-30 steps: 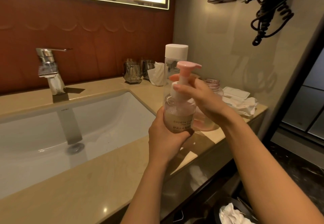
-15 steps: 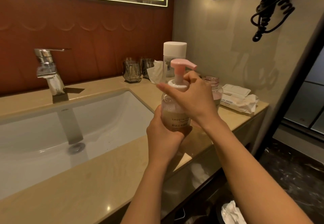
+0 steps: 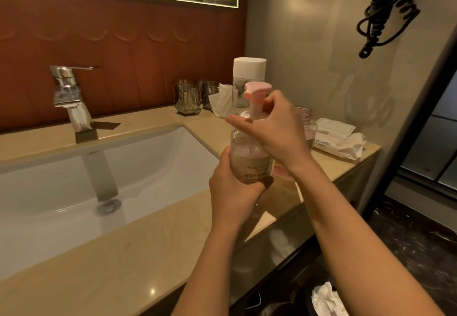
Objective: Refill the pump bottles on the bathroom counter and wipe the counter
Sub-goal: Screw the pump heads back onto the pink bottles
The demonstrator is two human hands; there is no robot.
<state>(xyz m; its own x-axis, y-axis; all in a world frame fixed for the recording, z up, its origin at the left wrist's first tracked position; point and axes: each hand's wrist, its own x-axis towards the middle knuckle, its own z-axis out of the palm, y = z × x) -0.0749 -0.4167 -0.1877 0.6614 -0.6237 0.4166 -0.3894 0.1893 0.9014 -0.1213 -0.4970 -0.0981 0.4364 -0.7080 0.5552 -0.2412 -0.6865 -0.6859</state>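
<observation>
A clear pump bottle (image 3: 249, 159) with a pink pump head (image 3: 256, 90) and foamy liquid inside is held upright above the beige counter (image 3: 138, 249). My left hand (image 3: 232, 192) grips its lower body from below. My right hand (image 3: 274, 130) curls round the white collar at the pump's base, with the forefinger pointing left. Behind stands a tall clear bottle with a white cap (image 3: 249, 68). An open pink-tinted jar (image 3: 306, 125) sits partly hidden behind my right hand.
A white basin (image 3: 74, 187) with a chrome tap (image 3: 71, 98) takes up the counter's left. Two glass tumblers (image 3: 188, 99) and a tissue (image 3: 221, 101) stand at the back wall. A pack of wet wipes (image 3: 336, 140) lies at the right end. A bin with tissue (image 3: 326, 301) is below.
My right hand has turned round the pump collar, and the pink spout now points towards me instead of to the right. The bottle has stayed in my left hand.
</observation>
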